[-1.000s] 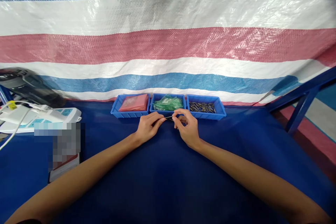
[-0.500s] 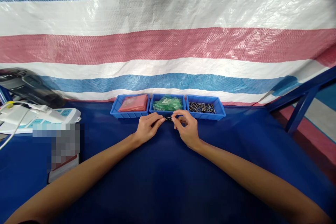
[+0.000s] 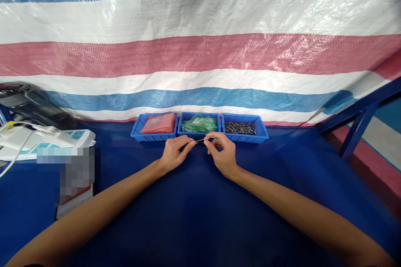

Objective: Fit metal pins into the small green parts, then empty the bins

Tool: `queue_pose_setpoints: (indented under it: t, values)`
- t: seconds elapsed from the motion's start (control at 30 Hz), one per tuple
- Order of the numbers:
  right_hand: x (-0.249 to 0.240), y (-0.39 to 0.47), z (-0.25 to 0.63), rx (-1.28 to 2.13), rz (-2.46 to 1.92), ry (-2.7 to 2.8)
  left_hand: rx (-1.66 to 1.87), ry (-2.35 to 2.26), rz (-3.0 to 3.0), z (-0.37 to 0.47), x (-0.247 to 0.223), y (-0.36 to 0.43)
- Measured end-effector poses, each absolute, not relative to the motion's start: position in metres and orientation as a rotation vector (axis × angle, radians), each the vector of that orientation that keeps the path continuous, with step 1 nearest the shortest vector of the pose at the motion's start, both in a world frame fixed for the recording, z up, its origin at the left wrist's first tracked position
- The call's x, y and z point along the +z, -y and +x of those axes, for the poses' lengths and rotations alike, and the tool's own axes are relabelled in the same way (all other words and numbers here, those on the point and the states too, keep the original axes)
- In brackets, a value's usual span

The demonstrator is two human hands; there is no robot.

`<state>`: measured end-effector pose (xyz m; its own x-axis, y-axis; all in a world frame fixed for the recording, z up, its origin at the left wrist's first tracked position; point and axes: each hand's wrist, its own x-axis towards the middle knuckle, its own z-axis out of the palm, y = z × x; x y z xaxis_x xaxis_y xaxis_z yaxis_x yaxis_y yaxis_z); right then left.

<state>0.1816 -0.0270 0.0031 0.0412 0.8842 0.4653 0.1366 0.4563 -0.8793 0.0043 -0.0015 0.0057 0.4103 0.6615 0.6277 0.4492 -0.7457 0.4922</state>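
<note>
My left hand (image 3: 177, 153) and right hand (image 3: 223, 154) clamped on a thin rod (image 3: 199, 140), fingertips at its ends, near side of the middle bin (image 3: 200, 134)

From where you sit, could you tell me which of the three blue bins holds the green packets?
The middle bin: green packets fill it, while its neighbours hold red packets and small metal pins.

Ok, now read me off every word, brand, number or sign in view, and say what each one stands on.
None can be read for certain.
Dark bottle: pale marks near its top end, too blurred to read.
White power strip: light-blue panels, any print too small to read.
Item with the red strip: partly hidden by pixelation, nothing legible.
Green bags: no readable text.
</note>
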Motion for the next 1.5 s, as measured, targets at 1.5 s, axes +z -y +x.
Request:
queue_pose_setpoints:
  t: [1.5]
  values:
    - [0.0046, 0.0296, 0.1825, 0.659, -0.908, 1.515, 0.983, -0.854, 2.339, 0.0024, 0.0132, -0.0005]
